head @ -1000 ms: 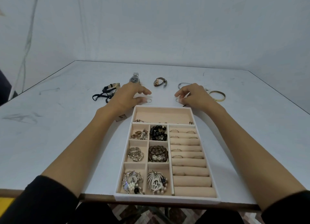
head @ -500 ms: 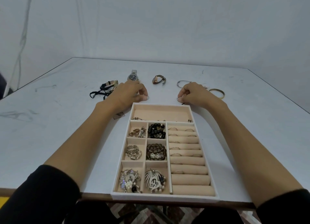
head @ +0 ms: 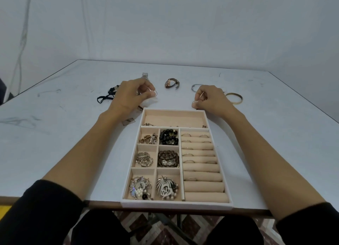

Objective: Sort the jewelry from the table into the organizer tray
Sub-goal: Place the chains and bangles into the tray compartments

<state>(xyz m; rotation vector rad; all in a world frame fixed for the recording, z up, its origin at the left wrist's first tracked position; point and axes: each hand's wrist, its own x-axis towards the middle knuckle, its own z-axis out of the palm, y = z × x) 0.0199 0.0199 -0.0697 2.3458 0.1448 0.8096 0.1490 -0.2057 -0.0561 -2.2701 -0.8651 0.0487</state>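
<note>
A beige organizer tray (head: 227,188) lies at the table's near edge, with beads, brooches and rings in its compartments. Just beyond its far left corner my left hand (head: 129,96) is lifted off the table and pinches a thin hoop ring (head: 153,94) between thumb and fingertips. Past the far right corner my right hand (head: 211,98) pinches another thin ring (head: 201,96). On the table behind lie a silver watch (head: 145,75), a brown strap watch (head: 171,83), a silver bangle (head: 195,87) and a gold bangle (head: 234,98).
A black cord bracelet (head: 107,96) lies left of my left hand. A small dark tag (head: 129,121) sits by the tray's far left corner. The white table (head: 55,134) ends at the near edge under the tray; a grey wall stands behind.
Both hands have closed on the small rings that lay on the table and lifted them, moving slightly outward from the tray's far edge.
</note>
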